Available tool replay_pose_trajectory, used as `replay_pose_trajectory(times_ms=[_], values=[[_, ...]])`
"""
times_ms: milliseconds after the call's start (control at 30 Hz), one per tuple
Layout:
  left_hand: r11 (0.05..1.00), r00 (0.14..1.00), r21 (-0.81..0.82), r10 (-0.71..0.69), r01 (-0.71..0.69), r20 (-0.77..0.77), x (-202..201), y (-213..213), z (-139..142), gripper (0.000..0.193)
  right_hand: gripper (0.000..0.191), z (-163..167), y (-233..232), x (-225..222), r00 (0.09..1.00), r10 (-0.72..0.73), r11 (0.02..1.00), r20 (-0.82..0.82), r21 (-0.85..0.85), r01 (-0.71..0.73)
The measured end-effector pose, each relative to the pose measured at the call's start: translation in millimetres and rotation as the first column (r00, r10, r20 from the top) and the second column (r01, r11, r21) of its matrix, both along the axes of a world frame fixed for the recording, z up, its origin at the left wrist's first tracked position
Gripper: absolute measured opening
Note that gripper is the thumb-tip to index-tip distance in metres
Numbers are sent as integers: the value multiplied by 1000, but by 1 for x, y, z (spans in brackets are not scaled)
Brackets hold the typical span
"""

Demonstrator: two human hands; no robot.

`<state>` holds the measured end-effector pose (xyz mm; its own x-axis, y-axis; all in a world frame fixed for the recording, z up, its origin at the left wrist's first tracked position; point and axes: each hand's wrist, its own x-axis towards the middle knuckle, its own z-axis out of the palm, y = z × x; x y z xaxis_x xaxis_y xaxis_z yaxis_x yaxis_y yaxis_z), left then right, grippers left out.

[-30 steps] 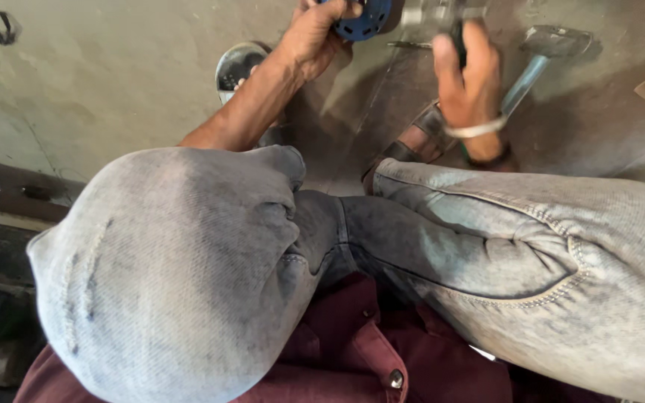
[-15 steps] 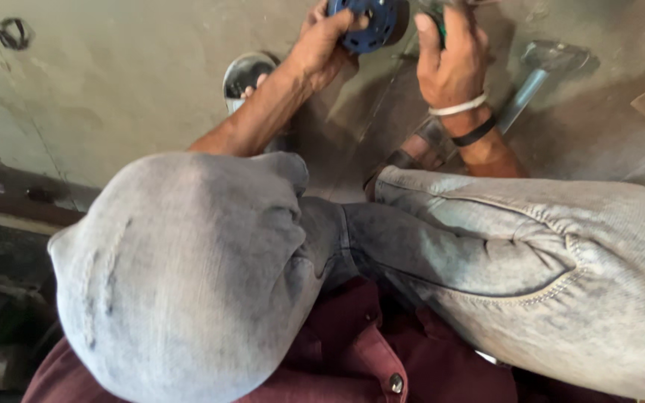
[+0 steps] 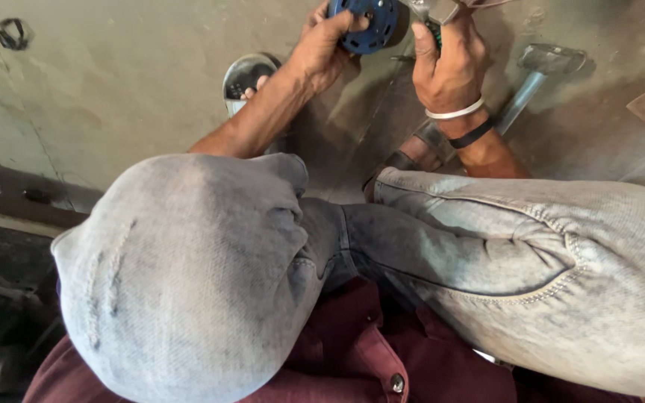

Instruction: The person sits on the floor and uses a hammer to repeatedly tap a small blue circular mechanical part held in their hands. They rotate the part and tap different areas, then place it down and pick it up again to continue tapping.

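The left hand (image 3: 322,48) has its grip closed on the rim of a blue round disc (image 3: 367,22), thumb laid across its face, held above the concrete floor (image 3: 113,89). Just right of the disc, the right hand (image 3: 449,63) wraps tight around a metal tool (image 3: 431,9). Further right of the disc, a hammer (image 3: 539,67) lies on the floor.
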<state>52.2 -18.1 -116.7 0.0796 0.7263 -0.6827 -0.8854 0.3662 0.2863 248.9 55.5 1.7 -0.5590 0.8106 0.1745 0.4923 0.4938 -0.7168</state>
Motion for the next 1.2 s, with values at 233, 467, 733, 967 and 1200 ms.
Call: replay_pose_trajectory(times_ms=[233, 467, 733, 967, 1200], values=[[1000, 1000, 20, 21, -21, -17, 4, 2, -5, 31, 34, -6, 1, -2, 977, 13, 999, 215, 40, -22], [995, 998, -104, -2, -4, -62, 3, 5, 1, 35, 26, 5, 1, -9, 996, 4, 999, 86, 31, -7], [1000, 999, -4, -10, 10, -50, 2, 1, -4, 29, 30, -3, 1, -8, 991, 11, 1000, 132, 3, -11], [999, 998, -52, 0, -4, -67, 6, 6, 5, 33, 32, 5, -3, -9, 979, 22, 999, 203, 21, -27], [1000, 1000, 9, -17, 17, -18, -3, -1, -5, 32, 26, -11, -7, 8, 990, -137, 983, 31, -116, 140]])
